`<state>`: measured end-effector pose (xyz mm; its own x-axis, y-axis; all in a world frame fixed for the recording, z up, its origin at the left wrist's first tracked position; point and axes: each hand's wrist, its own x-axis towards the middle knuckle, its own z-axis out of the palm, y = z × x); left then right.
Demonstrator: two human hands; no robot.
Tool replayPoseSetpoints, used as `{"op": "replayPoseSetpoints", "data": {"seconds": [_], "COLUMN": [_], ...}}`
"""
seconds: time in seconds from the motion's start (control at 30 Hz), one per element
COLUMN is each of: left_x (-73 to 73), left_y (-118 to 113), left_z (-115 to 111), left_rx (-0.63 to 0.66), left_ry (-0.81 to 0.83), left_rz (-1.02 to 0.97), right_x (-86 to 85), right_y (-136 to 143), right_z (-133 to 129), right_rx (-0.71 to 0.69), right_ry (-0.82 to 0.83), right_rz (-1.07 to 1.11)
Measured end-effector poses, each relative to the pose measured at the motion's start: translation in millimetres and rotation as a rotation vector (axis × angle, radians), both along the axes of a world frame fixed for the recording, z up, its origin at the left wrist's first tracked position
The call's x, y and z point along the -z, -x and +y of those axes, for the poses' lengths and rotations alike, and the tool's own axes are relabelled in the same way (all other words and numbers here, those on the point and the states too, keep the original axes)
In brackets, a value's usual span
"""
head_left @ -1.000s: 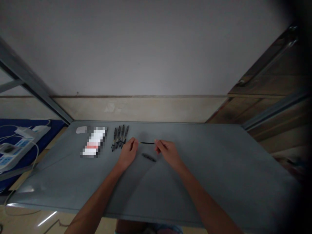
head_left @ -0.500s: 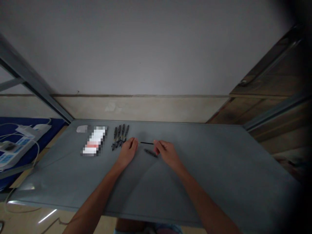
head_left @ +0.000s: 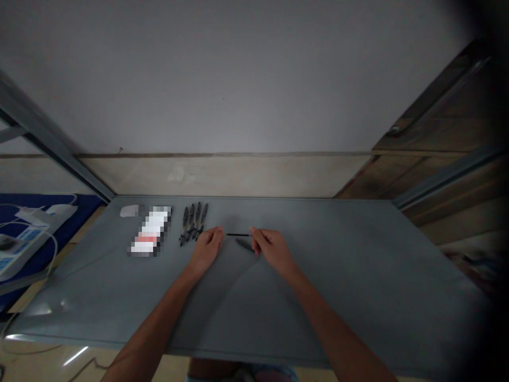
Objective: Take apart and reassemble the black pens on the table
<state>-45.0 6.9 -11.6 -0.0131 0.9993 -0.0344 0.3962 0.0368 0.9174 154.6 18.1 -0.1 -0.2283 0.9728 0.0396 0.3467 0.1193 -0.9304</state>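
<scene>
A thin dark rod (head_left: 237,234), like a pen refill, stretches level between my two hands. Its left end is pinched in the fingers of my left hand (head_left: 207,246), its right end in those of my right hand (head_left: 271,246). Just below the rod lies a dark pen barrel (head_left: 244,244) on the grey table (head_left: 238,307), its right end partly covered by my right fingers. Several dark pens (head_left: 191,220) lie side by side to the left, their lower ends close to my left hand.
A pixelated phone-like object (head_left: 151,232) lies left of the pens, with a small whitish item (head_left: 129,211) behind it. White power strips with cables (head_left: 35,233) rest on a blue surface at far left. A wall (head_left: 238,175) borders the table's back edge.
The view has shifted slightly, moving the pens and phone-like object a little left in the picture. Both hands keep their hold on the rod, and my right fingers now cover more of the barrel.
</scene>
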Motion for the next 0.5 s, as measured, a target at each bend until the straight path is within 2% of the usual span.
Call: {"op": "replayPoseSetpoints", "data": {"seconds": [0.2,0.5], "left_x": [-7.0,0.9], "left_y": [-1.2,-1.6], "left_z": [-0.6,0.0], "left_rx": [-0.003,0.002], "left_ry": [0.119,0.064], "left_rz": [-0.239,-0.127], "right_x": [2.2,-2.4], "right_y": [-1.1,-3.0], "right_z": [4.5,2.7], "right_rx": [-0.034,-0.019], "right_ry": [-0.073,0.017], "right_rz": [0.062,0.039]}}
